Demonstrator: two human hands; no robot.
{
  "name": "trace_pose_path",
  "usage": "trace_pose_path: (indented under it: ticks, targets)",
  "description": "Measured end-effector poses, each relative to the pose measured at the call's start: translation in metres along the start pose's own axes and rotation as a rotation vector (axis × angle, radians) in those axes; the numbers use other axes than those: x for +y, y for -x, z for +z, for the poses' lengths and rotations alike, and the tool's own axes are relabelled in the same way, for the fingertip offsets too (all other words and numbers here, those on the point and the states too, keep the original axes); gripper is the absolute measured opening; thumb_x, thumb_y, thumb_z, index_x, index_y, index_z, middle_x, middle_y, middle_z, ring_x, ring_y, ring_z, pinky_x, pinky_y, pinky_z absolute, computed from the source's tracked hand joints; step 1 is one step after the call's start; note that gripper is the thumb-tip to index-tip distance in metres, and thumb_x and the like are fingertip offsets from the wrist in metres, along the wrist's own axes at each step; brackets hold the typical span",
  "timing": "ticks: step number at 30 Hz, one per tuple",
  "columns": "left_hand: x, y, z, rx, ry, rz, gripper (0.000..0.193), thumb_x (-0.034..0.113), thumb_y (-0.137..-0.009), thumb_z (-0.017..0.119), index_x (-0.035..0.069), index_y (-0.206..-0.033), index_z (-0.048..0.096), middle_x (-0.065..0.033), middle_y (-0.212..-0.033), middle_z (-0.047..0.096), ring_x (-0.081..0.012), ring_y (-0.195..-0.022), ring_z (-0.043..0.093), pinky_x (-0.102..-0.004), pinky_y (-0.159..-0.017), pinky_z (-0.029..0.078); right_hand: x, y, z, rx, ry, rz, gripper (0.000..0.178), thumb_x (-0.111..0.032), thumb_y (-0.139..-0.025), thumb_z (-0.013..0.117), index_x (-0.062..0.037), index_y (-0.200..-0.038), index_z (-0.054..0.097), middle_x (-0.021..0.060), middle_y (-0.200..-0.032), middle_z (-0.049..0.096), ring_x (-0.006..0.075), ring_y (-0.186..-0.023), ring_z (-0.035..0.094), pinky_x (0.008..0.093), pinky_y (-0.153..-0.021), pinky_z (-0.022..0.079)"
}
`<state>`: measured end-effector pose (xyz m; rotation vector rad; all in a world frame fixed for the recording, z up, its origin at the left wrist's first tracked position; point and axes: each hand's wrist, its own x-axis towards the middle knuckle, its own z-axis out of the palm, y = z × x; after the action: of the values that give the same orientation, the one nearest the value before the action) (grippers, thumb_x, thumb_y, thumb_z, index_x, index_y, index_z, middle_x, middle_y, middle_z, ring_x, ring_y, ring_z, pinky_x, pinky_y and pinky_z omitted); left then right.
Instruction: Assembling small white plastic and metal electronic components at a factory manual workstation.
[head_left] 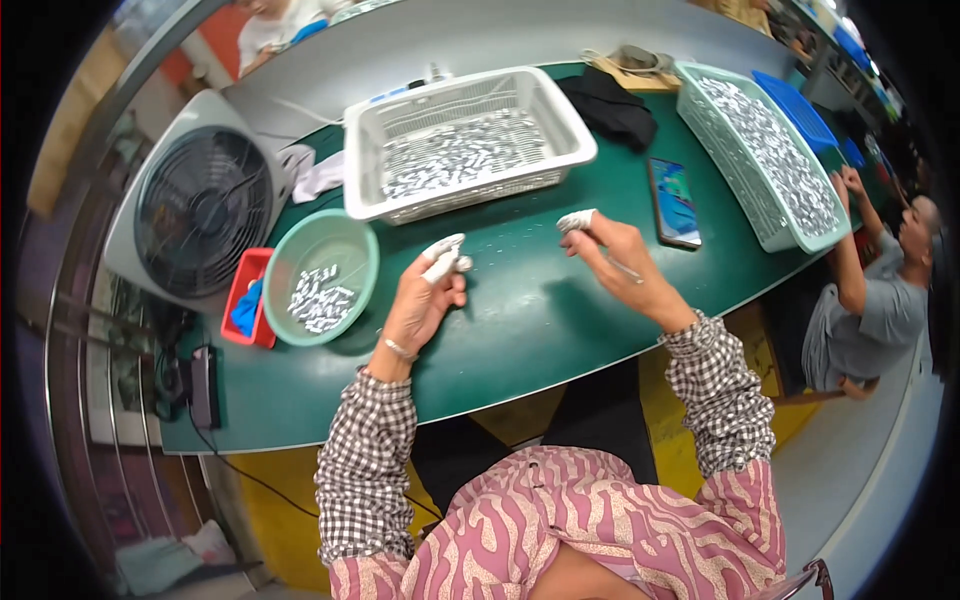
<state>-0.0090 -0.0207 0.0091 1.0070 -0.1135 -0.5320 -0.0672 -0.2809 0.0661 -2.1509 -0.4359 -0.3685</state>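
Note:
My left hand (425, 295) is raised over the green table, with white coverings on its thumb and fingertips. Its fingers are pinched together, and whatever lies between them is too small to make out. To its right, my right hand (622, 265) also hovers above the tabletop with white-covered fingertips drawn together. I cannot see what, if anything, they hold. Beyond both hands stands a white plastic basket (480, 195) with many small silvery-white pieces (455, 155) inside. A light green bowl (368, 275), left of my left hand, contains more such pieces (320, 300).
A phone (676, 204) and a black cloth (612, 108) lie right of the basket. A pale green basket (735, 165) full of pieces stands at the right, beside a seated person (870, 310). On the left are a red box (240, 310), a fan (205, 205) and a black power adapter (204, 388).

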Motion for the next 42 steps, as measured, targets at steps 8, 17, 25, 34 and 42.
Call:
trace_pose_path:
  ticks: [8, 17, 25, 34, 42]
  targets:
    - [0.0, -0.004, -0.019, 0.008, 0.127, 0.047, 0.033, 0.013, -0.089, 0.052, 0.001, -0.12, 0.047, -0.0077, -0.094, 0.059, -0.011, -0.068, 0.057, -0.0236, -0.055, 0.052, -0.015, -0.049, 0.087, -0.093, -0.328, -0.127, 0.017, -0.003, -0.087, 0.052, 0.0042, -0.101, 0.056, 0.0086, -0.085, 0.061, 0.0138, -0.08, 0.06, 0.0249, -0.071, 0.049]
    - [0.001, -0.008, -0.017, 0.031, 0.157, 0.053, 0.033, 0.011, -0.089, 0.052, 0.0, -0.12, 0.046, -0.0072, -0.092, 0.058, -0.0112, -0.069, 0.057, -0.0243, -0.056, 0.053, 0.002, -0.054, 0.111, -0.093, -0.489, 0.061, 0.019, 0.0, -0.084, 0.056, 0.0038, -0.102, 0.056, 0.0067, -0.087, 0.061, 0.0119, -0.077, 0.06, 0.0236, -0.068, 0.05]
    - [0.004, -0.009, -0.018, 0.012, 0.219, -0.005, 0.032, 0.011, -0.092, 0.045, 0.0, -0.122, 0.045, -0.0051, -0.089, 0.057, -0.0107, -0.068, 0.055, -0.0241, -0.055, 0.051, 0.0, -0.051, 0.112, -0.04, -0.363, -0.122, 0.014, 0.0, -0.084, 0.055, 0.0038, -0.097, 0.056, 0.0073, -0.085, 0.062, 0.0138, -0.074, 0.061, 0.0246, -0.062, 0.05]
    - [0.0, -0.01, -0.026, -0.004, 0.311, -0.005, 0.031, 0.014, -0.094, 0.04, -0.003, -0.119, 0.045, -0.0054, -0.086, 0.055, -0.0116, -0.068, 0.054, -0.0274, -0.056, 0.049, 0.003, -0.046, 0.113, -0.042, -0.169, -0.212, 0.013, 0.005, -0.081, 0.051, 0.0036, -0.091, 0.058, 0.0113, -0.08, 0.062, 0.0179, -0.07, 0.063, 0.0269, -0.059, 0.049]
    - [0.0, -0.01, -0.024, -0.016, 0.283, -0.014, 0.03, 0.014, -0.094, 0.038, -0.003, -0.118, 0.045, -0.005, -0.082, 0.054, -0.0122, -0.064, 0.054, -0.027, -0.055, 0.049, 0.002, -0.046, 0.115, -0.042, -0.18, -0.204, 0.012, 0.005, -0.082, 0.05, 0.0031, -0.091, 0.058, 0.0108, -0.08, 0.061, 0.0177, -0.069, 0.062, 0.0267, -0.058, 0.048]
